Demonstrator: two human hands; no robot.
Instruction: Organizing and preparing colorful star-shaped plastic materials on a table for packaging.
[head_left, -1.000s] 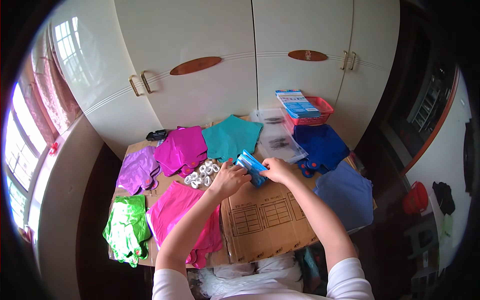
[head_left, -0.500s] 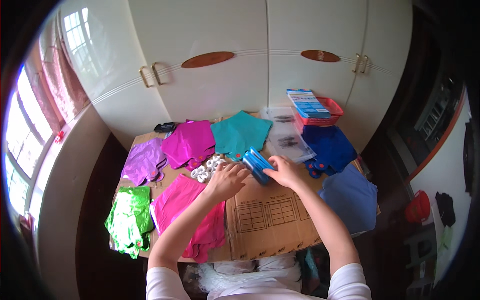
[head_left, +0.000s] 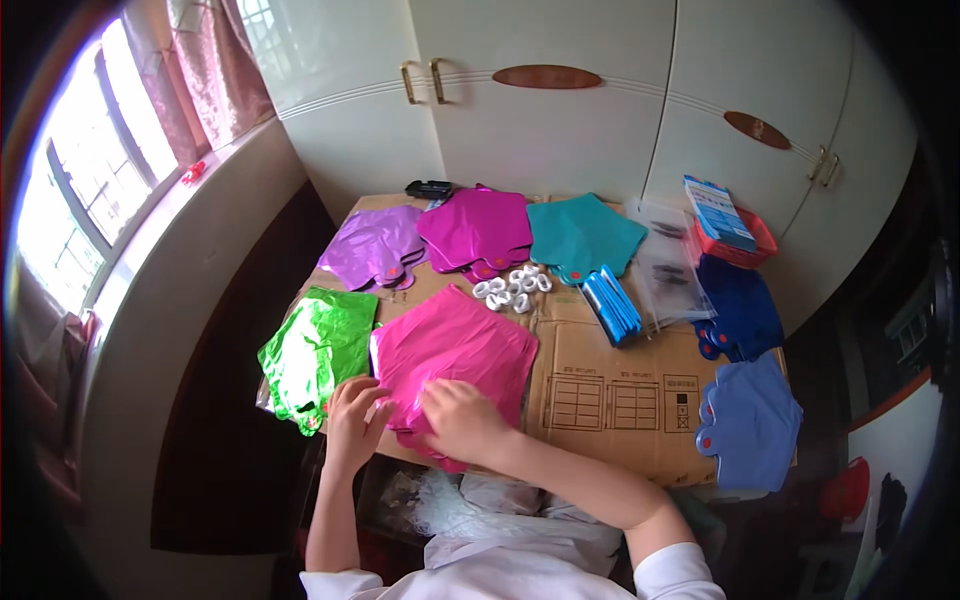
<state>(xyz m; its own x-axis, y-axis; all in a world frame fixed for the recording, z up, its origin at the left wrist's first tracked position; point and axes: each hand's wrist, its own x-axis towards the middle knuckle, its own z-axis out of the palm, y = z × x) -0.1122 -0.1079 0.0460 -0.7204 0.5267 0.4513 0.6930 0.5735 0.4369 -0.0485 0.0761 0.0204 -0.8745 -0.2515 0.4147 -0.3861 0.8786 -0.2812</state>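
A stack of flat pink foil pieces (head_left: 455,345), pointed at the top and lobed along the near edge, lies in front of me on the cardboard. My right hand (head_left: 465,425) is over its near part, with the fingers curled closed on the foil. At the stack's lower left corner is my left hand (head_left: 355,425), its fingers bent but apart, with nothing seen in them. Left of that hand lies a shiny green foil stack (head_left: 318,350). The near lobes of the pink stack are partly hidden by my right hand.
Purple (head_left: 372,245), magenta (head_left: 473,232), teal (head_left: 585,238), dark blue (head_left: 740,305) and light blue (head_left: 752,425) foil stacks surround white rings (head_left: 522,303) and a blue packet bundle (head_left: 610,308). A clear bag (head_left: 668,250) and red basket (head_left: 755,240) stand at back right.
Both hands have moved from the blue packet bundle and white rings to the near pink stack. The bundle has been let go and lies on the cardboard. The view has shifted left.
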